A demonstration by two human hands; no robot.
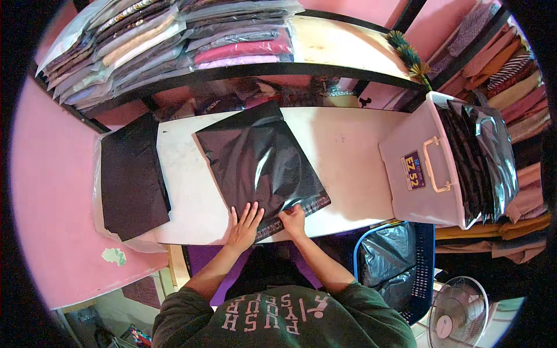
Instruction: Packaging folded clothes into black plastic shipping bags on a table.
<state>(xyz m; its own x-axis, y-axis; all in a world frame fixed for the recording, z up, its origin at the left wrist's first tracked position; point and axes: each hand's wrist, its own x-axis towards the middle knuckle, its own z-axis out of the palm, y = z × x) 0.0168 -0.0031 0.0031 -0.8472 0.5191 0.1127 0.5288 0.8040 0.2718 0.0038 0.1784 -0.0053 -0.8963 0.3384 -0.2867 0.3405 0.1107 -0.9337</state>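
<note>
A glossy black plastic mailing bag lies at a slant on the white tabletop. Its near edge carries a strip with printed marks. My left hand rests flat near the bag's lower left corner, fingers spread and holding nothing. At the near edge, my right hand pinches the bag between thumb and fingers, partly covering the strip. Left of this bag is a stack of flat black bags on a clear plastic sheet.
At right, a white plastic bin holds several filled black bags. Below it, a blue basket holds more black packages. Bagged folded clothes fill the shelf above the table. A fan stands lower right.
</note>
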